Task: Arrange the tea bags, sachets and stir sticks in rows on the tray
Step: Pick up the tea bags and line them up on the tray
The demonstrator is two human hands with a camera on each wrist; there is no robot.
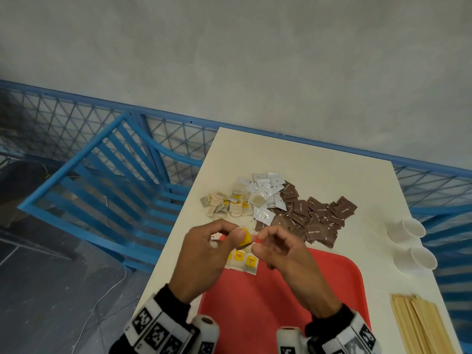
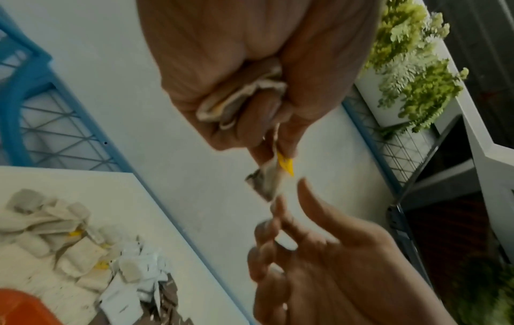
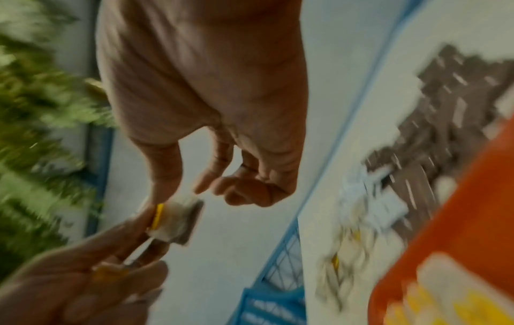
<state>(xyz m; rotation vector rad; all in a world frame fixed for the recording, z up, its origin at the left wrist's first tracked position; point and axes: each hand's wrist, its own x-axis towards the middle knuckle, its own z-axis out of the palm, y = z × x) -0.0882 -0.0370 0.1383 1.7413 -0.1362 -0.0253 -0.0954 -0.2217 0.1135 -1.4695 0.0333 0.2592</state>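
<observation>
I can read "Brown Sugar" in white on the brown sachets [image 1: 313,232] heaped on my table; print on the tea bag tags and white sachets is too blurred

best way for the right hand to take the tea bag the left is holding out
Pinch the free paper end of the tea bag that sticks out past the left hand, thumb and forefinger on its flat faces. Bring the right hand in from its own side; the left hand's fingertips cover the tag end.

tray [image 1: 319,290]: red
bench [image 1: 293,154]: cream
sugar sachets [image 1: 314,215]: brown
other sachets [image 1: 265,190]: white
tea bag tags [image 1: 249,261]: yellow
chair [image 1: 102,175]: blue
cups [image 1: 408,231]: white
</observation>
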